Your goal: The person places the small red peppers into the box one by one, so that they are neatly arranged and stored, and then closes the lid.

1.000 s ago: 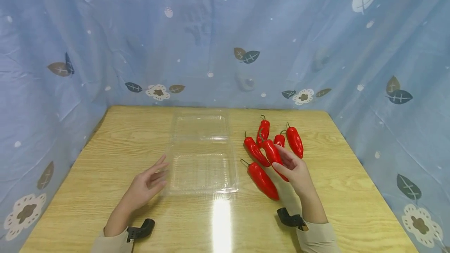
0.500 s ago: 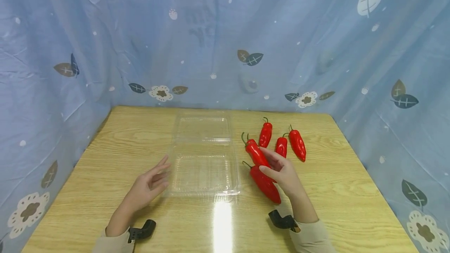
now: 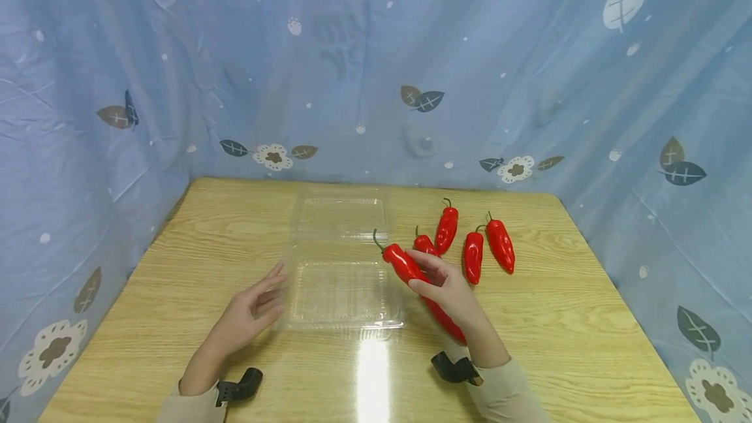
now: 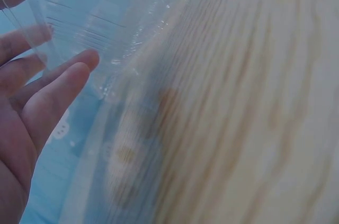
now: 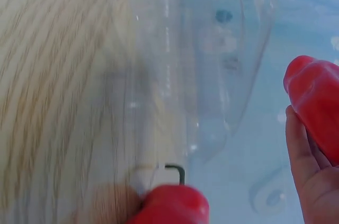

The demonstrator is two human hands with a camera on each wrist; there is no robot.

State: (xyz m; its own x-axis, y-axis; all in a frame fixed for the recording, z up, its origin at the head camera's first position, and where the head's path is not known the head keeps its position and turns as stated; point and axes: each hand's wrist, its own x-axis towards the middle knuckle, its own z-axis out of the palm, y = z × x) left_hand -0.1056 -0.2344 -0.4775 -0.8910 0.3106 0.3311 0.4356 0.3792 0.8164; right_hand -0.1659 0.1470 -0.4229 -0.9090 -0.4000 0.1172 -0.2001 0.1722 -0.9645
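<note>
A red pepper (image 3: 404, 264) with a green stem is pinched between the thumb and fingers of my right hand (image 3: 443, 289), at the right edge of the clear plastic box. The same pepper (image 5: 320, 102) fills the right side of the right wrist view. The hinged clear box (image 3: 341, 292) lies unfolded on the table, its lid (image 3: 343, 215) toward the back. My left hand (image 3: 249, 312) is at the box's left side, fingers extended; contact is hard to tell. Below the right hand lies another red pepper (image 3: 444, 320), partly hidden by the held one and the hand.
Several more red peppers lie to the right, including one at the back (image 3: 447, 230), one farther right (image 3: 500, 245) and one between (image 3: 472, 257). A blue leaf-patterned curtain (image 3: 376, 83) surrounds the wooden table (image 3: 576, 318).
My right hand has carried the pepper leftward from among the other peppers to the edge of the box. The left hand has stayed nearly still beside the box.
</note>
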